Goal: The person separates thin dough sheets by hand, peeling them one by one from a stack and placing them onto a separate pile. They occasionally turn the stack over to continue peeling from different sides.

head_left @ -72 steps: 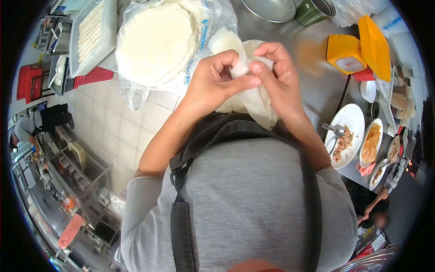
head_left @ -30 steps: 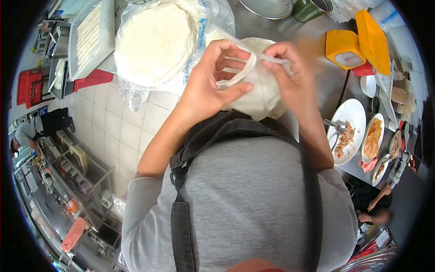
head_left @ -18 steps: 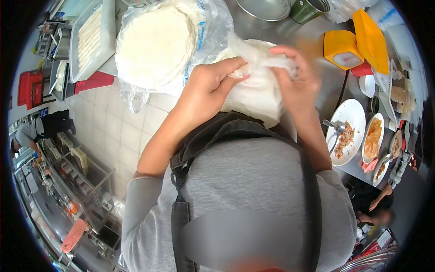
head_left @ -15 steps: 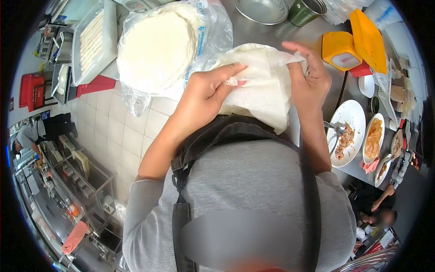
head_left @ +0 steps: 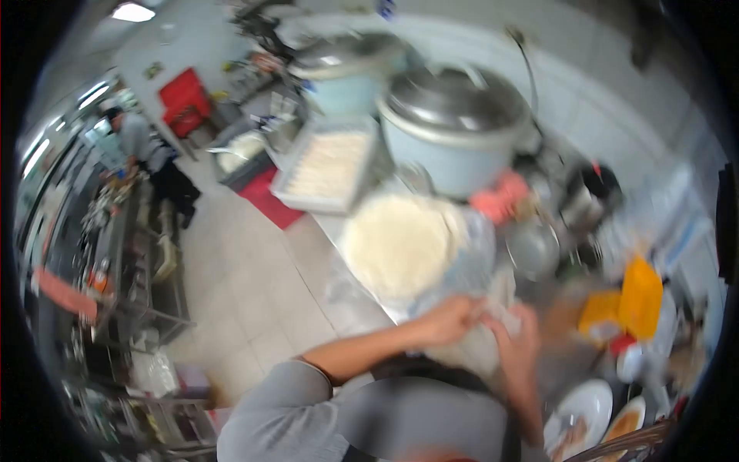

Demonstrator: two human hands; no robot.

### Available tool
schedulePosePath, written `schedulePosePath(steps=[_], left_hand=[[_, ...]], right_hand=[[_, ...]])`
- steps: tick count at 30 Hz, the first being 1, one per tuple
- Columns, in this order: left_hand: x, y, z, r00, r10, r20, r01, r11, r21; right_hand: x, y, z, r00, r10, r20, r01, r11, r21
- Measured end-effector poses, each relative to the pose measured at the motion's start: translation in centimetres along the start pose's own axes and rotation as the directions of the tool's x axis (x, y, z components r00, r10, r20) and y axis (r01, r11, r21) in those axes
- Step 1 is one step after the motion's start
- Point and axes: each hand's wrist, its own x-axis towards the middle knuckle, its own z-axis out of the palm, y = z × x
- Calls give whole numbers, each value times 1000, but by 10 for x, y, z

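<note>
A thin, limp white wrapper sheet (head_left: pixel 469 353) hangs between my hands, close to my body; motion blurs it. My left hand (head_left: pixel 453 319) comes in from the left with its fingers closed on the sheet's upper edge. Just beside it, my right hand (head_left: pixel 520 333) pinches the same sheet. A thick stack of round pale wrappers (head_left: pixel 396 246) lies on clear plastic (head_left: pixel 479 250) beyond my left hand. Behind the stack stands a white tray (head_left: pixel 289 189) with rows of pale rolls (head_left: pixel 327 165).
Two large lidded cookers (head_left: pixel 454 138) stand along the wall. A metal bowl (head_left: pixel 533 250) and a yellow scale (head_left: pixel 600 314) are at right, with plates of food (head_left: pixel 581 416) nearer me. Tiled floor (head_left: pixel 254 300) lies to the left, where another person (head_left: pixel 150 154) stands at a counter.
The view has swung up, bringing the cookers and wall into sight. My hands have come closer together on the wrapper, and the sheet looks more bunched.
</note>
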Motion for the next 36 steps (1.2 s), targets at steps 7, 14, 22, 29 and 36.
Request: schedulePosePath(steps=[7,14,22,29,36], left_hand=[[-5,-3,-2,988,137,-72,-138,990,-2],[4,29,-14,974,-182,137,187,982,-19],[3,9,-6,999,34,37,-29,992,-124],[3,29,-4,974,-199,106,221,932,-288],[8,41,-3,980,-180,79,182,983,-15]], right_hand=[[23,14,-19,981,95,-172,-55,973,223],[22,-3,-8,998,46,31,-52,970,238],[19,0,-17,997,70,-25,-68,995,77],[25,11,-34,998,51,39,-52,999,14],[29,-4,-34,973,153,172,-141,987,-80]])
